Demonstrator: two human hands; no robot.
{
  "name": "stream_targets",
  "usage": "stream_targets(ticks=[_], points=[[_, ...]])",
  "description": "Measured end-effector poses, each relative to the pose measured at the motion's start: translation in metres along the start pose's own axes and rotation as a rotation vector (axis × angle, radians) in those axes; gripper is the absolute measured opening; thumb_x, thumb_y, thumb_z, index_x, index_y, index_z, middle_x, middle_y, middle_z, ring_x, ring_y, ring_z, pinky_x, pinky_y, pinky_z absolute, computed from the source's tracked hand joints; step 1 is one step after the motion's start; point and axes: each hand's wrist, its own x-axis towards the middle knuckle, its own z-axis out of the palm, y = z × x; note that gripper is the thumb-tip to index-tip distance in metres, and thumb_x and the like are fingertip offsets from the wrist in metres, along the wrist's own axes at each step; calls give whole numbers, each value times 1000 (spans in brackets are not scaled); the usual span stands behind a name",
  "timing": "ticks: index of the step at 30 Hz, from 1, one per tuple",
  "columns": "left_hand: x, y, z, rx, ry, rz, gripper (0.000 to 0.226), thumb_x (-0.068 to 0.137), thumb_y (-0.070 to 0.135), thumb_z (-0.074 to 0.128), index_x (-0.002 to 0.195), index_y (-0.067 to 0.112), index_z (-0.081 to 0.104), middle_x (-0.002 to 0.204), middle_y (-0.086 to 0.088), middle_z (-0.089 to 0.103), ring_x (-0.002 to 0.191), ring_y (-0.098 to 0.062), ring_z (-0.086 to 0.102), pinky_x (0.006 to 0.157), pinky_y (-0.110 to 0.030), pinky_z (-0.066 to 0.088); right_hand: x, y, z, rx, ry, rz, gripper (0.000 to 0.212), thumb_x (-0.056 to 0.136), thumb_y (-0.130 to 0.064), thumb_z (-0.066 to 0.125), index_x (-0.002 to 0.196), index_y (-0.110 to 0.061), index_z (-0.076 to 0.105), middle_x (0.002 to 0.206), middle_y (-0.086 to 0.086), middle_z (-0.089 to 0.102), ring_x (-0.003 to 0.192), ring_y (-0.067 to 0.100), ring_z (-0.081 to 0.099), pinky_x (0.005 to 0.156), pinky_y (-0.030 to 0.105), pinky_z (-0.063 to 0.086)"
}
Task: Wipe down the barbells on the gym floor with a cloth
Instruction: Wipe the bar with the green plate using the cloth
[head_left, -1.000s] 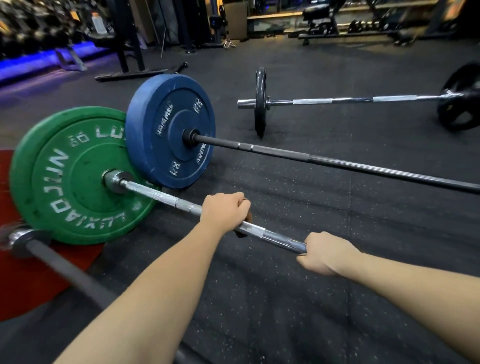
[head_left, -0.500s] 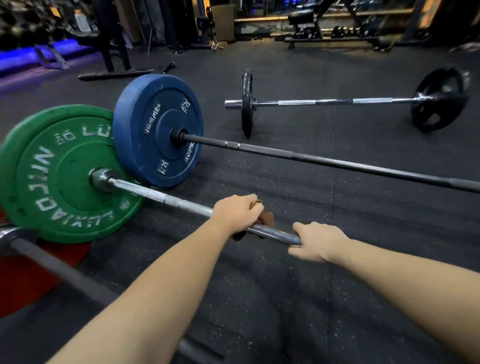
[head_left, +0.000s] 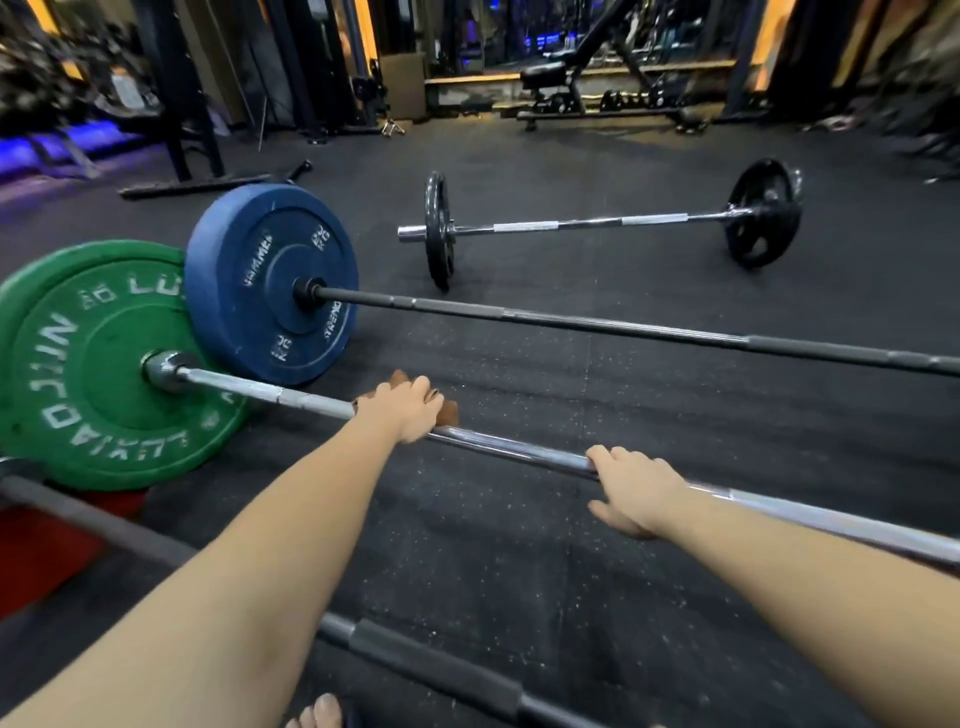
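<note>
The wiping looks to be partway along one bar, with most of the job left. The chrome barbell (head_left: 519, 449) lies on the floor (head_left: 519, 571) with its green plate (head_left: 78, 364) at the left. The left hand (head_left: 408, 410) has its fingers curled down over a brown cloth (head_left: 447, 408) wrapped on the shaft, a short way in from the sleeve. Further right, the right hand (head_left: 636, 491) lies on the same shaft with the thumb spread free; whether its fingers close under the bar I cannot tell. The stretch between the hands and the long run to the right edge probably need wiping yet. No cloth touches the black barbell (head_left: 623, 325) behind with its blue plate (head_left: 270, 283), the far barbell (head_left: 587, 224) with small black plates, or the dark bar (head_left: 441, 670) nearest the feet. I judge these three undone, though nothing shows it either way.

The chrome shaft is bright and smooth, with duller knurled bands near the green plate and a hard glint between the hands. No grime or streaks are visible at this sharpness. The cloth is small and crumpled, mostly hidden under the hand.
</note>
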Motion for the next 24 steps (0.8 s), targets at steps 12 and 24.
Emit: stream_targets(ticks=[12, 24], points=[[38, -16, 8, -31, 58, 55, 39, 102, 61, 32, 100, 27, 52, 102, -6, 65, 96, -29, 56, 89, -42, 45, 28, 32, -4, 118, -225, 178, 24, 90, -40, 55, 86, -17, 59, 76, 0, 71, 62, 20, 66, 64, 27, 52], [38, 70, 36, -111, -114, 260, 31, 99, 50, 33, 100, 34, 60, 123, 4, 66, 109, -27, 57, 89, -40, 41, 22, 37, 5, 8, -47, 120, 24, 93, -36, 49, 101, -18, 62, 97, 3, 68, 77, 29, 60, 68, 33, 47]])
